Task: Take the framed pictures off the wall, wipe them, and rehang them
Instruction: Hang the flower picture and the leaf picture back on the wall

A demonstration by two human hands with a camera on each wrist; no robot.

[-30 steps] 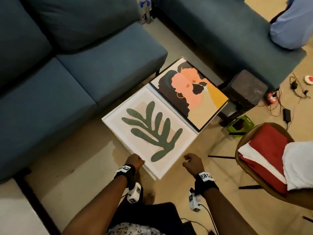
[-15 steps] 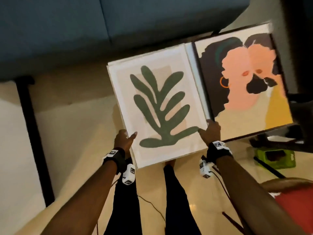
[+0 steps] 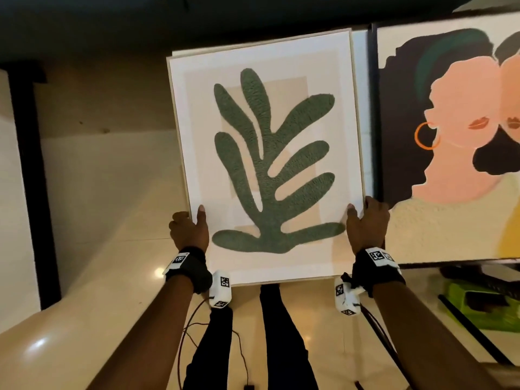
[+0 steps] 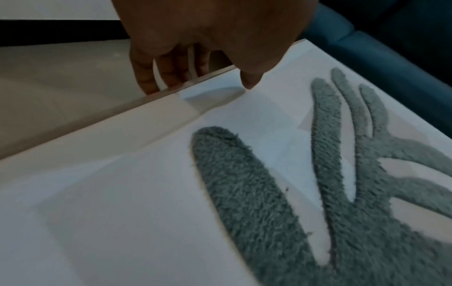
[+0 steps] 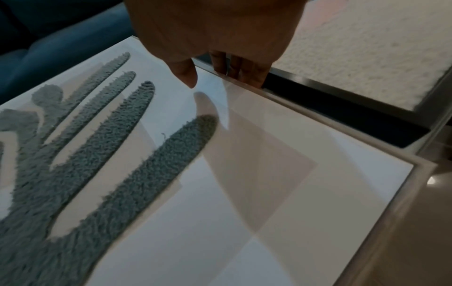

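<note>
A light-framed picture of a green leaf is held up above the white table. My left hand grips its left edge, thumb on the glass and fingers curled under the frame. My right hand grips the right edge the same way, thumb on the front, fingers behind the frame. The leaf picture fills both wrist views. A second picture, black-framed with peach faces, lies flat to the right; its textured corner shows beyond my right fingers.
A dark blue sofa runs along the top. A green object and a black rod lie on the floor at the right. My legs stand below the frame on the glossy beige floor. A black strip crosses the left.
My hands went from hovering near the leaf picture's near edge to gripping its two sides, and the picture has come up off the table toward me. The head view has moved in closer.
</note>
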